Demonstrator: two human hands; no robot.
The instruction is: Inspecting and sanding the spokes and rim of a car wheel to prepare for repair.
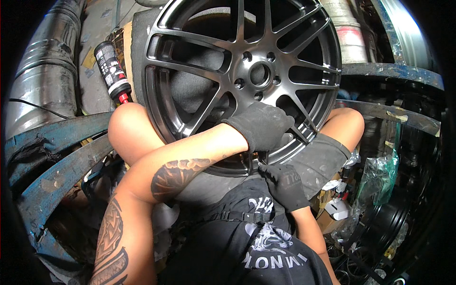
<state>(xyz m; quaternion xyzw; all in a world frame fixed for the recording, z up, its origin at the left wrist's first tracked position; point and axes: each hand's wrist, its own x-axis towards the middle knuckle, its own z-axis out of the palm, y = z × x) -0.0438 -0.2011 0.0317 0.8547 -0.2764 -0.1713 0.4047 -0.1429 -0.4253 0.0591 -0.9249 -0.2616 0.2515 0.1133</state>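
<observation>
A dark grey multi-spoke alloy wheel (294, 90) leans upright across my lap, its spoked face toward me. My left hand (266, 124), in a black work glove, lies over the lower spokes below the hub. Its fingers are curled closed, and whatever they grip is hidden beneath the glove. Just under the wheel's lower lip is my right hand (286, 185), gloved in black too, with fingers pinched together close to the rim edge. Between the two hands a short dark strip shows at the rim, too unclear to name. My left forearm crosses in front of the wheel.
A black bottle with a red cap (113, 71) lies beside my left knee. Blue worn metal edges (57, 152) curve at the left, near a large silver cylinder (45, 66). On the right are clear plastic wrap (380, 178), a white object (337, 209) and dark wheel rims (387, 228).
</observation>
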